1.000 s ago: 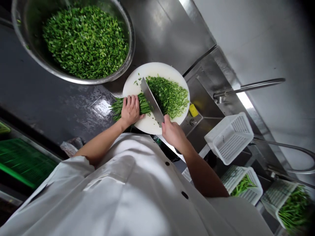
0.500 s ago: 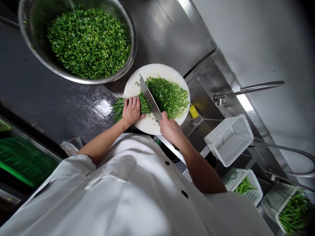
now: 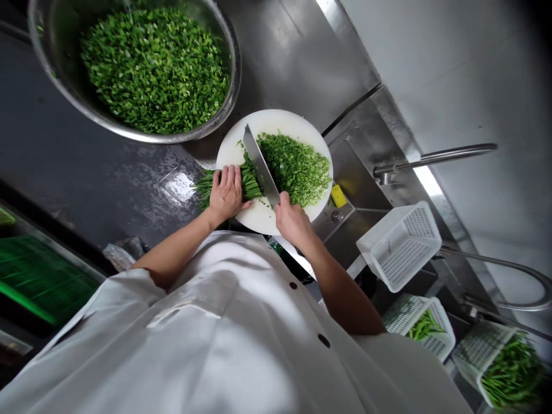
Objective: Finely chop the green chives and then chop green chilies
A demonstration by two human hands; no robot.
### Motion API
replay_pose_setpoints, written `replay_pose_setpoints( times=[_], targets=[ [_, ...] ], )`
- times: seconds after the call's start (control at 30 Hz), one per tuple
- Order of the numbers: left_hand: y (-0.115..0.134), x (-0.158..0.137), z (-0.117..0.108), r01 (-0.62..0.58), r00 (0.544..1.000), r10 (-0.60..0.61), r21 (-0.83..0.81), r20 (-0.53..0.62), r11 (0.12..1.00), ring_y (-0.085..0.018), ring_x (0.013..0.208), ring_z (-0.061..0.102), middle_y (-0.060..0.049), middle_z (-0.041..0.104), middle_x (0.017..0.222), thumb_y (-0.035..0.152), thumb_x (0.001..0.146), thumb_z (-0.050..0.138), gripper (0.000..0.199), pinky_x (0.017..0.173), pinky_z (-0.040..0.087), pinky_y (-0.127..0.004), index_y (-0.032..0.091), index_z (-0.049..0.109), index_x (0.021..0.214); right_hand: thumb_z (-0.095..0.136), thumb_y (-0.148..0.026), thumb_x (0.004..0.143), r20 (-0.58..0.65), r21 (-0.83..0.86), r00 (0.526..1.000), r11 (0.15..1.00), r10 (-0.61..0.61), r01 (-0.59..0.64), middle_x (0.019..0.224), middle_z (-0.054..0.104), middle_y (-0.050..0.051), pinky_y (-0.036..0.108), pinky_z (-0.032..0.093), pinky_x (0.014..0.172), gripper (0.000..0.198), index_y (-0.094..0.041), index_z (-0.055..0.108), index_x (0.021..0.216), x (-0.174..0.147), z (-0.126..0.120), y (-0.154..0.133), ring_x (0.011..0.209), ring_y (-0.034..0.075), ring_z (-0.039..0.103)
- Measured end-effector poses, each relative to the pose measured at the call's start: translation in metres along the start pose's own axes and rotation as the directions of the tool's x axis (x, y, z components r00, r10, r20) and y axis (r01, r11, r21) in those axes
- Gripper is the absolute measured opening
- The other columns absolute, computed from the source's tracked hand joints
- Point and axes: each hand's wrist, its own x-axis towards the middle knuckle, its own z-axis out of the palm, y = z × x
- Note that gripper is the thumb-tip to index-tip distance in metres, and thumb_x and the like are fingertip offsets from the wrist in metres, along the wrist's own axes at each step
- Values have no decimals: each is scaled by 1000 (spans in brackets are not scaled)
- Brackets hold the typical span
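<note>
Your right hand (image 3: 294, 221) has its grip wrapped round the knife (image 3: 261, 165). Your left hand (image 3: 226, 195) holds the greens (image 3: 250, 179) near the left edge of the board (image 3: 280, 119).

My jacket (image 3: 241, 356) is white, creased in soft folds. Its upper button (image 3: 293, 286) is round and dark; at five o'clock from it sits a dark lower button (image 3: 324, 340), at nine o'clock a stitched pocket (image 3: 198, 296). Further out at nine, my left sleeve (image 3: 133, 290) is white too. My left hand (image 3: 226, 195) and right hand (image 3: 294, 223) are bare.
</note>
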Motion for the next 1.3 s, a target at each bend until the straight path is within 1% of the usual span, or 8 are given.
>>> replay_pose_setpoints(
  times=[0.13, 0.37, 0.53, 0.63, 0.87, 1.03, 1.17, 1.3],
  targets=[
    [-3, -3, 6, -14, 1000, 14, -9, 18, 1000, -46, 152, 27, -35, 31, 162, 56, 94, 48, 96, 124, 16, -59, -11, 23, 159, 31, -25, 106, 95, -4, 995, 1000, -20, 21, 100, 73, 19, 37, 49, 76, 32, -14, 42, 134, -18, -3, 3, 91, 33, 72],
    [-1, -3, 4, -12, 999, 12, -22, 32, 1000, -44, 154, 26, -33, 30, 164, 52, 94, 48, 93, 124, 15, -59, -8, 22, 160, 28, -25, 108, -14, 45, 1000, 999, -25, 26, 109, 73, 22, 36, 49, 80, 35, -10, 38, 138, 44, 22, -12, 101, 33, 71],
    [-7, -7, 0, 28, 999, -27, -22, 28, 999, -43, 154, 26, -32, 30, 165, 56, 93, 49, 96, 125, 13, -59, -7, 21, 161, 30, -29, 108, 29, 3, 999, 1000, -29, 29, 99, 73, 18, 35, 48, 76, 33, -14, 41, 135, -3, -2, 2, 91, 32, 72],
    [-10, -8, 2, 16, 999, -15, -43, 36, 999, -44, 154, 26, -33, 30, 164, 55, 94, 48, 95, 125, 14, -59, -7, 23, 161, 32, -26, 107, 104, 6, 994, 1000, -27, 27, 100, 73, 18, 35, 49, 75, 29, -15, 43, 131, -16, -2, 0, 91, 31, 72],
    [-7, -9, 3, 15, 1000, -15, -8, 24, 1000, -43, 153, 30, -32, 33, 163, 50, 96, 45, 88, 124, 14, -60, -6, 25, 160, 30, -25, 108, -7, 98, 1000, 995, -21, 22, 113, 73, 20, 37, 50, 84, 35, -12, 38, 139, 43, 32, -26, 103, 32, 71],
    [-9, -13, 0, 16, 1000, -16, 2, 13, 1000, -42, 150, 34, -31, 36, 162, 48, 95, 44, 85, 123, 15, -62, -4, 28, 160, 45, -32, 104, -25, 282, 986, 945, -165, 165, 119, 72, 18, 36, 50, 87, 49, -13, 36, 147, 25, 45, 0, 105, 31, 69],
    [-4, -8, 2, -8, 1000, 7, 14, 20, 1000, -43, 148, 36, -32, 39, 159, 47, 94, 46, 85, 122, 17, -61, -5, 29, 159, 37, -35, 106, -24, 307, 996, 948, -83, 87, 114, 73, 18, 37, 50, 84, 45, -14, 41, 146, 3, 57, 28, 100, 32, 69],
    [5, 3, 4, -17, 1000, 17, 15, 19, 1000, -43, 147, 37, -32, 40, 159, 48, 94, 47, 86, 121, 20, -58, -6, 29, 158, 37, -35, 107, -52, 270, 998, 962, -31, 44, 113, 74, 17, 35, 47, 82, 43, -15, 43, 143, -1, 58, 35, 100, 33, 68]
  ],
)
